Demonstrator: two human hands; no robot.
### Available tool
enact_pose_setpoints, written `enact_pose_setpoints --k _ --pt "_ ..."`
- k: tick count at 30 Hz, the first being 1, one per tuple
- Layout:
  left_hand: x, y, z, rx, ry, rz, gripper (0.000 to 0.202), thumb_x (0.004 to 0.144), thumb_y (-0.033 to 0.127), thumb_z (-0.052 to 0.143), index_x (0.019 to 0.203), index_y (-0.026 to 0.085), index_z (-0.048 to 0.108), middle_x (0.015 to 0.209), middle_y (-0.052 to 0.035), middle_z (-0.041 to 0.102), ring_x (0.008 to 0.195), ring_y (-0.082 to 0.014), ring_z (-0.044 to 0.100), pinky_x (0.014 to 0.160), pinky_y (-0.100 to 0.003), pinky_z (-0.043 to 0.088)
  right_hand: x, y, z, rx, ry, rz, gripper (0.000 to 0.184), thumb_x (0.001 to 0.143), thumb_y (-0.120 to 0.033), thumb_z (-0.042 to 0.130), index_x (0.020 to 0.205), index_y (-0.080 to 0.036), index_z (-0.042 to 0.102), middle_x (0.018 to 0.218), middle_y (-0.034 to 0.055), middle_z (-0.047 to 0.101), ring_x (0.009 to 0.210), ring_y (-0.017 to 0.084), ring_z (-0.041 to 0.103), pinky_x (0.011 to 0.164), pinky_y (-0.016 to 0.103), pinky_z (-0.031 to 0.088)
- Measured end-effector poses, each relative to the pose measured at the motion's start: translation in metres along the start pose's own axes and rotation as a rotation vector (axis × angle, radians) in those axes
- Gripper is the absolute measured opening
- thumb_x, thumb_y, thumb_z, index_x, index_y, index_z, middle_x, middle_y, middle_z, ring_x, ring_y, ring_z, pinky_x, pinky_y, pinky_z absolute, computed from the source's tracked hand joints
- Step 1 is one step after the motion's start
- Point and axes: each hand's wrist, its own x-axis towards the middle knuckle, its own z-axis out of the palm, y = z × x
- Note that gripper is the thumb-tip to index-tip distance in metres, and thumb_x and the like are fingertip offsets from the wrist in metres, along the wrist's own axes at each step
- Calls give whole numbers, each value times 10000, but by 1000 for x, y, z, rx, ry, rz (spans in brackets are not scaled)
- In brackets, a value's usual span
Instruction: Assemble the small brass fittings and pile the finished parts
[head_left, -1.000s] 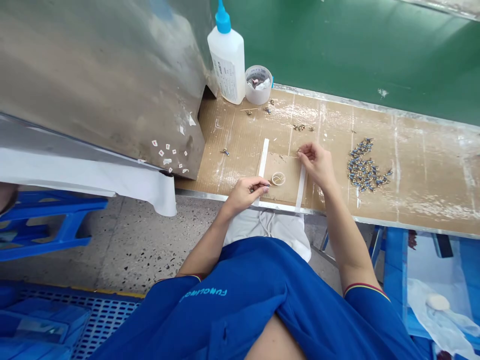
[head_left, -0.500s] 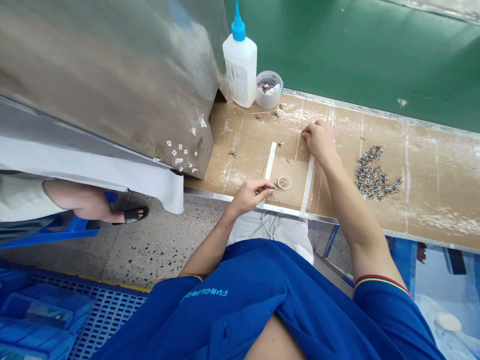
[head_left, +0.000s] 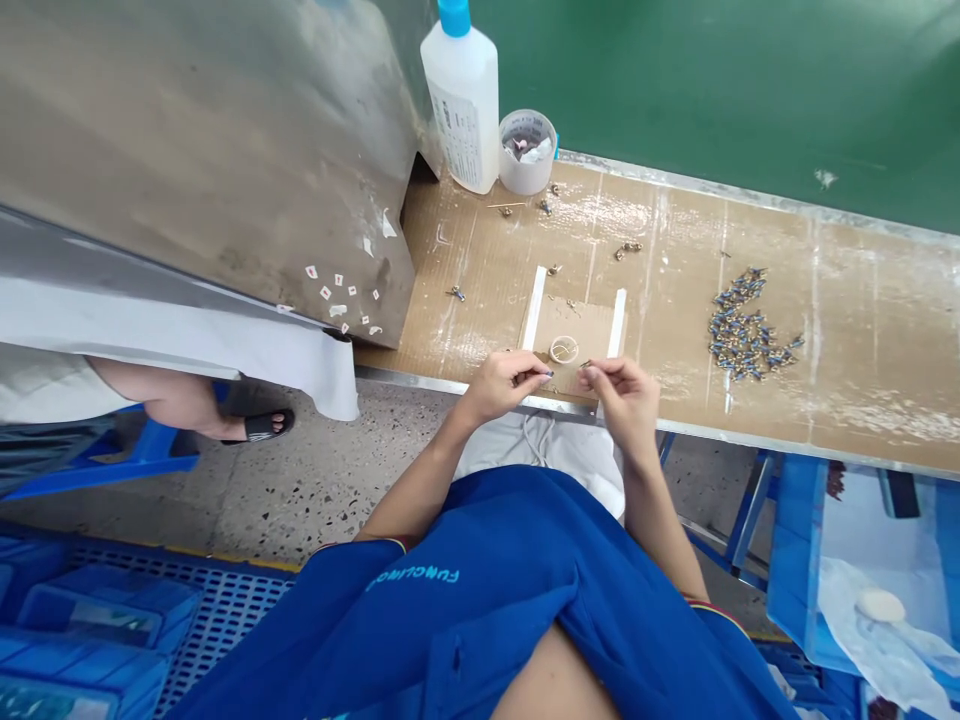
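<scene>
Head view, left hand (head_left: 508, 383), right hand (head_left: 624, 392) each pinching small part (head_left: 548, 373), tub (head_left: 527, 181) holding scraps (head_left: 526, 149)

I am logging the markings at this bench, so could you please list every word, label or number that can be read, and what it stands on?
"FUNCLIM...": on the shirt, pale letters seen upside down; the end is lost in a fold.
Label on the bottle: lines of print, too small to read.
Nothing else here carries writing that can be read.
</scene>
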Motion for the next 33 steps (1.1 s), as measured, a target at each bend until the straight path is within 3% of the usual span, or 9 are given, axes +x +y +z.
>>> enact_pose_setpoints --k 5,17,27,33 --pt "1 -1 2 68 -58 61 170 936 221 615 808 143 697 704 -22 663 635 -116 577 623 -226 437 -18 16 21 121 -33 119 417 761 -618 779 845 -220 685 760 41 760 702 189 731 700 358 640" --pt "3 -1 4 100 -117 18 215 963 271 586 803 167 684 726 -31 670 700 -146 620 673 -252 452 -14 15 18 45 -168 151 414 781 -635 747 851 -233 679 762 46 749 708 207 730 699 375 638" --pt "1 -6 6 145 -155 81 252 1002 294 559 796 170 636 764 -38 679 760 -171 621 718 -278 447 -11 11 13 -81 -293 83 286 853 -493 690 817 -214 644 721 23 704 584 138 611 549 271 474" --pt "0 -8 6 161 -180 35 235 981 239 531 774 175 622 753 -40 666 763 -181 618 721 -293 446 -10 8 15 -140 -328 44 225 864 -425 641 774 -223 599 708 15 672 581 142 573 569 283 467"
